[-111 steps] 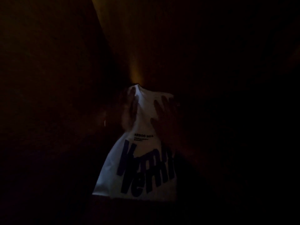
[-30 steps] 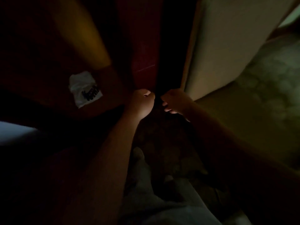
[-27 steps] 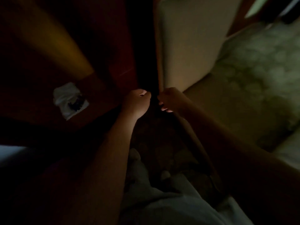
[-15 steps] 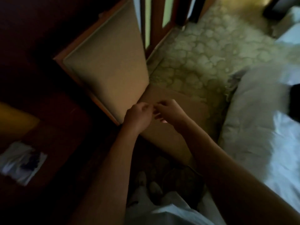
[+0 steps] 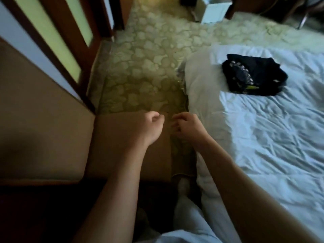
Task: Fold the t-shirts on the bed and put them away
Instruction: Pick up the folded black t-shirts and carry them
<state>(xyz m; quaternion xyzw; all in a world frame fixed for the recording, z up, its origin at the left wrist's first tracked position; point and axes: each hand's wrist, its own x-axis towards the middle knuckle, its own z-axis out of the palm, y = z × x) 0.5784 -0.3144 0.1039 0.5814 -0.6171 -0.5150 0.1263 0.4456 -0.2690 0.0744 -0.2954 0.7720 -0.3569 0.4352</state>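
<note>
A black t-shirt (image 5: 254, 76) with a pale print lies crumpled on the white duvet of the bed (image 5: 271, 146), toward its far side. My left hand (image 5: 152, 128) and my right hand (image 5: 187, 128) hover side by side over the floor just left of the bed's edge. Both have their fingers curled in and hold nothing. The black shirt lies well beyond and to the right of my right hand. The white printed shirt is out of sight.
A beige wardrobe door panel (image 5: 43, 123) stands open at my left, with a wooden door with frosted panes (image 5: 52, 41) behind it. Patterned carpet (image 5: 149, 58) runs ahead between wardrobe and bed. A white box (image 5: 213, 9) sits at the far end.
My hands left the folded white shirt on the dark wardrobe shelf. The view swung right from the wardrobe to the bed, and both hands stay curled close together.
</note>
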